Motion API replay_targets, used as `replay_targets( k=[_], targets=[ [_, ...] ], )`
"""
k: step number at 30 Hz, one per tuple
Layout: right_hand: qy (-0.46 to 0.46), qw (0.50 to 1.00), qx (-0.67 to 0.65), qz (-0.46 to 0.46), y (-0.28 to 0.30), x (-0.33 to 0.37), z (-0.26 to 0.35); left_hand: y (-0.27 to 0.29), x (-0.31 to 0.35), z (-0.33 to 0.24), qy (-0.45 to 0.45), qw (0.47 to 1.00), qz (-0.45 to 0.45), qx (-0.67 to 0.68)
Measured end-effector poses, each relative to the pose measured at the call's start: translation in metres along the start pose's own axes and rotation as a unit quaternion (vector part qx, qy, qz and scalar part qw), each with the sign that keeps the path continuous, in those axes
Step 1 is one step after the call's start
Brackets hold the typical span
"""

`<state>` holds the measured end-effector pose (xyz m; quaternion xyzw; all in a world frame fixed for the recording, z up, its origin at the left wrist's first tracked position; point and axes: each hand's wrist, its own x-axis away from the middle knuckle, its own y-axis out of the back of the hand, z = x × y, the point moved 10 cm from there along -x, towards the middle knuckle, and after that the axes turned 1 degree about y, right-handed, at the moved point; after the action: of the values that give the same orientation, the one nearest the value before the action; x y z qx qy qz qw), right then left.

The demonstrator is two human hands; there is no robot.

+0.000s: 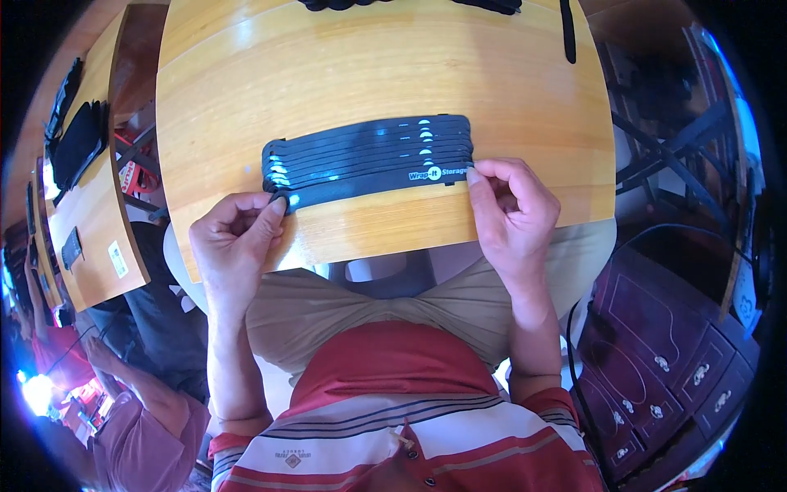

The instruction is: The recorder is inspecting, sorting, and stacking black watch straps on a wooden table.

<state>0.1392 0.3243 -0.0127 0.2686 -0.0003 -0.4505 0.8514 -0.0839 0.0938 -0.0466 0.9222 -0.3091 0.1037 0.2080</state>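
A stack of black storage straps (pixel 369 156) lies fanned out in overlapping rows on the wooden table, each with pale printing near its right end. My left hand (pixel 238 234) pinches the near left corner of the lowest strap between thumb and fingers. At the other end, my right hand (pixel 512 209) pinches the right tip of that same front strap. The straps stretch between both hands, close to the table's near edge.
More black straps (pixel 348 3) lie at the table's far edge, and a single strap (pixel 569 33) rests at the far right. On the left, another table (pixel 98 246) bears black items, with a person (pixel 147 435) beside it. A dark red cabinet (pixel 656 353) stands at right.
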Motion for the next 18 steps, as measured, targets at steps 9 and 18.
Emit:
replay_targets(
  k=[9, 18],
  targets=[
    [-0.04, 0.999, -0.027, -0.005, -0.001, 0.005, -0.013, 0.001, 0.001, -0.004, 0.014, 1.0, -0.019, -0.018],
    [-0.028, 0.999, -0.021, -0.02, 0.0, 0.003, -0.009, 0.001, 0.001, -0.004, -0.008, 1.0, -0.009, -0.021]
  ],
)
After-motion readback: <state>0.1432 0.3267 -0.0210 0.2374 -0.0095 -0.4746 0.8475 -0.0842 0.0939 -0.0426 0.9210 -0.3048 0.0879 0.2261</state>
